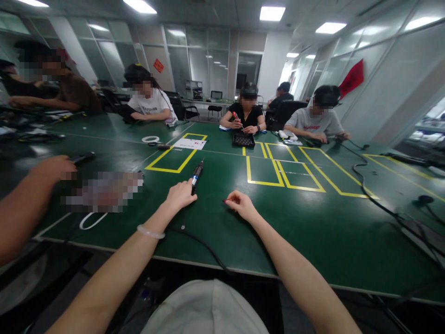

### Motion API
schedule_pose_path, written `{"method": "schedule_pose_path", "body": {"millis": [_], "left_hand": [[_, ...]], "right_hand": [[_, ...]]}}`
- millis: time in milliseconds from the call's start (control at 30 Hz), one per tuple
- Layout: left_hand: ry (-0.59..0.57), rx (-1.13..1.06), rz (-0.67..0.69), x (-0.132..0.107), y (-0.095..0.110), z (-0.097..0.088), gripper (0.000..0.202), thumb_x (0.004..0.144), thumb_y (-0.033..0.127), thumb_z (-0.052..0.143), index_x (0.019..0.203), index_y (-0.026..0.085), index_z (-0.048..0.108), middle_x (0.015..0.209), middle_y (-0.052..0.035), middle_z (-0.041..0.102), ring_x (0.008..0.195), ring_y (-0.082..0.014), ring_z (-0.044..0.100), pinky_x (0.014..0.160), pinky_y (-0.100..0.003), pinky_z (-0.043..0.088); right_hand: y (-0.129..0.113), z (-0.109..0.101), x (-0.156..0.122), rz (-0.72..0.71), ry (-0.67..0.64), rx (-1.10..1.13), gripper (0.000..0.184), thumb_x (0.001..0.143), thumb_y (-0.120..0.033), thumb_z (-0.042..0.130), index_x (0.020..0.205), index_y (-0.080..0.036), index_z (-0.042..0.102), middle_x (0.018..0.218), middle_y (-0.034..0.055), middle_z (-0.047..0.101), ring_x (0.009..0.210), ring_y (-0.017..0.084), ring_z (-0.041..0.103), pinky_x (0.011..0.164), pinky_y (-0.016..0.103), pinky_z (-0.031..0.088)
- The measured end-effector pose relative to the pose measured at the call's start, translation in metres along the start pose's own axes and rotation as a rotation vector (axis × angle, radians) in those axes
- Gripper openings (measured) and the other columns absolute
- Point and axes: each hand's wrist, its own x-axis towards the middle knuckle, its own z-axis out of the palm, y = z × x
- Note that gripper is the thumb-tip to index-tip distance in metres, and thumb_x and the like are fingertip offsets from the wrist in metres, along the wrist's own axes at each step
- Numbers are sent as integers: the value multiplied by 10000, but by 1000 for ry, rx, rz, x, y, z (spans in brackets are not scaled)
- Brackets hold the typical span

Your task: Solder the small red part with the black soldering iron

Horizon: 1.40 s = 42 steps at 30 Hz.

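My left hand (180,195) rests on the green table (313,232) with its fingers closed round the rear end of a black electric screwdriver (197,174), which lies pointing away from me. A black cable (201,243) runs from the tool back over the table's near edge. My right hand (240,204) sits a little to the right, fingers curled in a pinch on a small red-tipped item too small to make out. A pale bracelet circles my left wrist.
Yellow taped rectangles (267,171) mark the table ahead. Another person's arm (31,204) reaches in at left beside a blurred patch. Several people sit along the far side, with a black tray (244,139) and white paper (189,144). Black cables (382,204) trail at right.
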Motion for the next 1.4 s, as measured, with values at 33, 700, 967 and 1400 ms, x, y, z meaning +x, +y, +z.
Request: {"method": "schedule_pose_path", "body": {"millis": [33, 700, 967, 1400], "left_hand": [[3, -7, 27, -1, 8, -1, 556, 823, 444, 509, 1301, 164, 466, 1108, -148, 657, 984, -309, 642, 756, -372, 507], [-11, -322, 433, -19, 74, 3, 717, 830, 383, 579, 1481, 244, 312, 1397, -96, 527, 1231, -270, 520, 967, -362, 465], [-9, -325, 424, -19, 73, 7, 745, 823, 381, 579, 1496, 240, 293, 1426, -91, 498, 1246, -273, 505, 969, -372, 470], [-2, -314, 423, -24, 78, 4, 711, 820, 323, 551, 1482, 235, 304, 1408, -102, 503, 1218, -277, 501, 926, -378, 479]], "right_hand": [[-1, 0, 0, -7, -1, -15, 227, 794, -388, 686, 824, -186, 588, 653, -35, 557, 539, 97, 481, 501, 215, 381], [-14, -2, -6, -197, -60, -523, 88, 828, -201, 636, 822, -194, 549, 814, -1, 544, 703, 143, 502, 668, 246, 381], [-18, -5, -7, -225, -51, -552, 50, 854, -209, 619, 860, -194, 572, 851, 8, 546, 717, 146, 506, 677, 249, 384], [-28, 6, -11, -267, -46, -605, 37, 869, -224, 623, 874, -214, 589, 1056, 40, 585, 829, 161, 564, 730, 260, 438]]}}
